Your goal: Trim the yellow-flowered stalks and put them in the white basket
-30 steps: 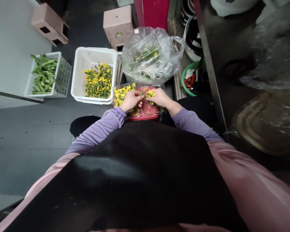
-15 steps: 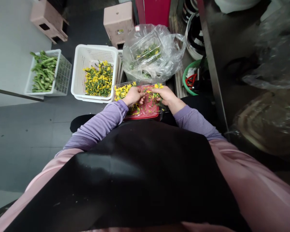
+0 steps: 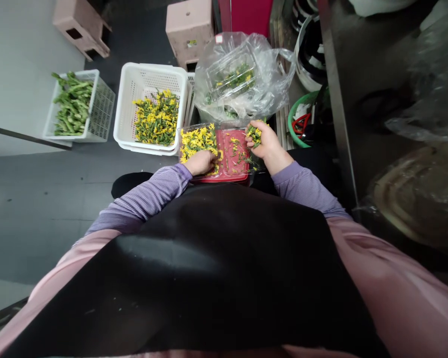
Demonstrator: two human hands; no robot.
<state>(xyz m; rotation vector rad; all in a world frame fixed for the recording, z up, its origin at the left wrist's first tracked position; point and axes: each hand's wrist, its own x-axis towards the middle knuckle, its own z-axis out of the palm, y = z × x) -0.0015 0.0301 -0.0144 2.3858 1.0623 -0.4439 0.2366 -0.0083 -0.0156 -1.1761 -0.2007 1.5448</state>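
Note:
My right hand [image 3: 268,144] is closed round a small bunch of yellow flowers with green stems [image 3: 253,133], above the right end of the clear plastic box. My left hand [image 3: 202,162] is down at the yellow flowers [image 3: 199,140] in the left half of that box. Its fingers are pressed together, and what lies between them cannot be made out. Under the right half of the clear box [image 3: 229,166] a red tray shows through, with loose petals and green bits [image 3: 236,149] scattered over it. The box rests across my lap, before the black apron [image 3: 216,248].
A white basket [image 3: 125,94] of yellow flowers stands to the left. Beyond it is a white crate [image 3: 103,112] of thick green stems. Ahead sits a clear plastic bag [image 3: 269,64] with a plastic box, beside a pink stool [image 3: 190,30]. A metal table edge [image 3: 338,94] runs along the right.
My hands have moved apart. The left went down to the flowers in the box's left half; the right lifted slightly rightward and turned, with its bunch now showing.

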